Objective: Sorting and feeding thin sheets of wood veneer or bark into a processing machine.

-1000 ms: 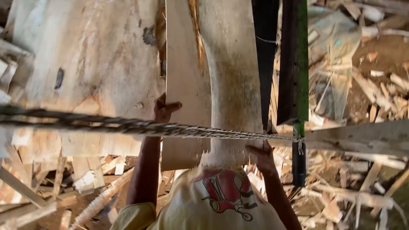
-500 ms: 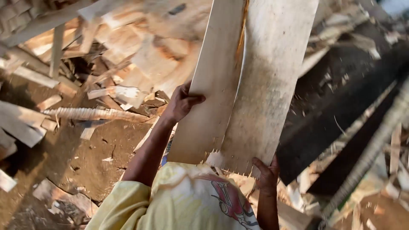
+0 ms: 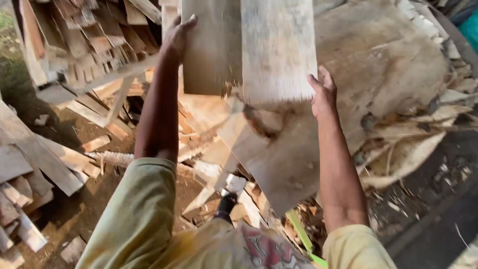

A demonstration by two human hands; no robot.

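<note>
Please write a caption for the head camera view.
Left hand and right hand lift two wooden slabs above scrap wood.

The upper ends of the two wooden planks [image 3: 249, 47] are cut off by the top edge. Behind the planks, part of the large wood slab [image 3: 378, 74] is hidden. The left hand's [image 3: 178, 36] palm is concealed against the planks.
</note>
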